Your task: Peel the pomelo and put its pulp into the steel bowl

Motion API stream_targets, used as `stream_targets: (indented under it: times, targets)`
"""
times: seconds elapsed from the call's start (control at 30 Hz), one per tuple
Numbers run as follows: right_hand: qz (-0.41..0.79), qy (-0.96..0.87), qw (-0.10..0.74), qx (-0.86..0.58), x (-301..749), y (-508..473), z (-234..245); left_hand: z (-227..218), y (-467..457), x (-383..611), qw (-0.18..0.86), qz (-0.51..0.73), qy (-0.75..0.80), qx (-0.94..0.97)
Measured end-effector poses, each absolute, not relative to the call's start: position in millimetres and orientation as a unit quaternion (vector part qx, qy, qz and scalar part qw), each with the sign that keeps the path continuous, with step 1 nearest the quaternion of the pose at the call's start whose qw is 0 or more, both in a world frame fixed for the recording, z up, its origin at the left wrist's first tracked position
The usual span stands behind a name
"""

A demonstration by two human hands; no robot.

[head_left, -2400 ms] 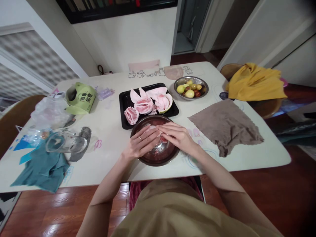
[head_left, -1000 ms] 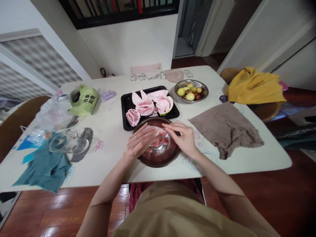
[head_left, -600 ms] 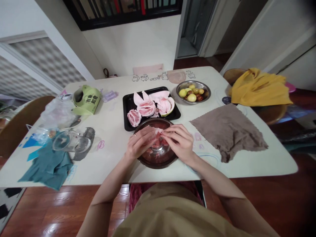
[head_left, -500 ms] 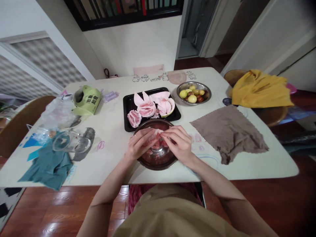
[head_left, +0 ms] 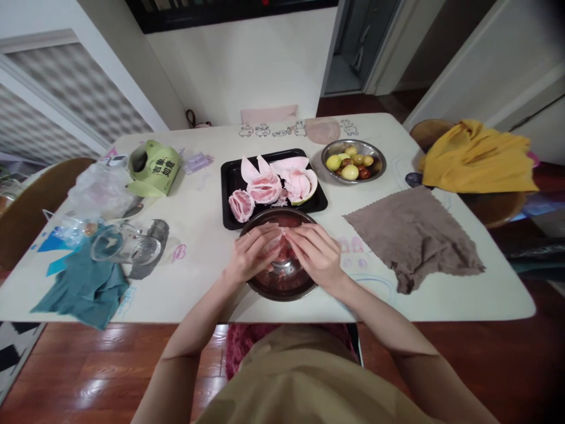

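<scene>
Over a steel bowl (head_left: pixel 282 291) my two hands meet, fingertips close together. My left hand (head_left: pixel 253 253) is closed on a piece of pomelo (head_left: pixel 276 240), pink and partly covered by the fingers. From the other side my right hand (head_left: pixel 315 250) pinches the same piece near its upper edge. Some reddish flesh shows inside the bowl beneath the hands. Just beyond it lies a black tray (head_left: pixel 229 219) with pomelo chunks (head_left: pixel 265 188), a smaller chunk (head_left: pixel 241 205) and pale peel (head_left: pixel 302 185) on it.
A steel bowl of small fruit (head_left: pixel 353 162) stands back right, near a brown cloth (head_left: pixel 415 235) and a yellow cloth (head_left: pixel 479 156). On the left are a green bag (head_left: pixel 156 168), a clear plastic bag (head_left: pixel 101 191), a glass jug (head_left: pixel 128 242) and a teal cloth (head_left: pixel 88 285).
My right fingers have drawn slightly left, closer to my left fingertips. Less of the pomelo piece shows between the hands. The view has tilted down a little.
</scene>
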State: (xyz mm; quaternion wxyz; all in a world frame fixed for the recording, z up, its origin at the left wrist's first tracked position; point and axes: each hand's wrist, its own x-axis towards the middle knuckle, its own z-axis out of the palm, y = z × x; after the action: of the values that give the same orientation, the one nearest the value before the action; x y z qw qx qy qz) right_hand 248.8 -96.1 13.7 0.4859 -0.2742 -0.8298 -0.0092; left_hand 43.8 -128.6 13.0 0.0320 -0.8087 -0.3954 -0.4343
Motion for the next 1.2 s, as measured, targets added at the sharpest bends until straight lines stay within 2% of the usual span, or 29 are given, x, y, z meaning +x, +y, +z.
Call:
stream_targets:
  times: [0.2,0.43,0.67,1.03,1.2]
  targets:
    - [-0.041,-0.827,0.494,-0.264,245.3,-88.8,12.0,14.3,-130.2,48.2,0.016,-0.428,-0.400,-0.810]
    - [0.069,-0.778,0.552,-0.291,233.9,-93.3,15.1,11.9,-131.6,42.1,0.089,-0.426,-0.346,-0.831]
    - [0.139,-0.694,0.594,-0.383,239.8,-82.8,20.3,13.6,-137.6,42.5,0.134,-0.443,-0.320,-0.827]
    - [0.132,-0.762,0.515,-0.369,253.3,-79.7,4.0,14.2,-124.4,42.1,0.042,-0.515,-0.470,-0.716]
    - [0.159,-0.782,0.495,-0.344,256.2,-80.3,3.9,13.2,-126.0,42.3,-0.064,-0.519,-0.540,-0.659]
